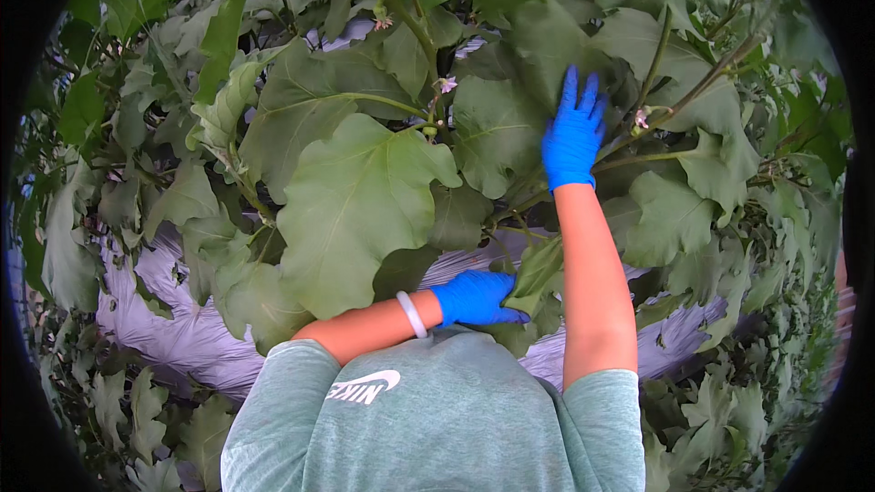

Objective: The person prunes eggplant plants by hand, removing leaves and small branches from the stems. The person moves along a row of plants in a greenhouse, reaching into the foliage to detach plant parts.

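Note:
My left hand [477,297], in a blue glove with a pale band at the wrist, is low in front of my chest. A folded green eggplant leaf [536,277] is pinched between its fingers and thumb. Higher up and to the right, my right hand [574,130], also blue-gloved, reaches into the foliage. Its fingers are apart and lie against a large leaf [550,48]; the palm side is hidden. A branch with a pale purple flower [640,119] runs just right of that hand. A broad leaf [366,208] spreads above my left forearm.
Eggplant stems [417,27] and dense leaves surround both arms. Another purple flower [447,85] and a small green bud [429,130] stand near the middle. Wrinkled silvery plastic mulch [184,328] covers the ground beneath the plants. More foliage [718,410] grows at the lower right.

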A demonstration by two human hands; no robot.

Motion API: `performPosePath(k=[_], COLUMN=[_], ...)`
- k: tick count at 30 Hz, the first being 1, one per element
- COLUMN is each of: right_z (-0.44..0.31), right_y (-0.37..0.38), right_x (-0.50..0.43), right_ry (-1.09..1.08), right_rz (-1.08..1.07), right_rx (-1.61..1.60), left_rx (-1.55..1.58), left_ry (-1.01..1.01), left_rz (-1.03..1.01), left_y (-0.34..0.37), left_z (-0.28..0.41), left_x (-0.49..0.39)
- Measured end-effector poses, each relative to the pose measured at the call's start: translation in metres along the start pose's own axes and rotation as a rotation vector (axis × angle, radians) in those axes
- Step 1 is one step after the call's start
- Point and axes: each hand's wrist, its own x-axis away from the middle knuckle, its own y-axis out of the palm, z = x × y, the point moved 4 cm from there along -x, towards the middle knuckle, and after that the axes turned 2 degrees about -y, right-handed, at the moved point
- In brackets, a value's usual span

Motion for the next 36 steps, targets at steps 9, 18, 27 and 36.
performPosePath(k=[9,18,27,36], right_z=[-0.057,-0.137,-0.112,-0.114], right_y=[0.02,0.061,0.009,0.005], right_x=[-0.025,-0.041,-0.093,-0.098], right_ry=[-0.467,-0.305,-0.082,0.221], right_rz=[-0.616,-0.39,-0.136,-0.785], right_rx=[0.21,-0.419,-1.124,-1.32], left_rx=[0.763,0.772,0.92,0.978], left_ry=[0.483,0.36,0.032,0.076], left_rz=[1.103,1.355,0.915,0.774], left_y=[-0.187,-0.245,-0.293,-0.302], left_z=[-0.027,-0.076,-0.121,-0.127], left_x=[0.046,0.068,0.0,-0.014])
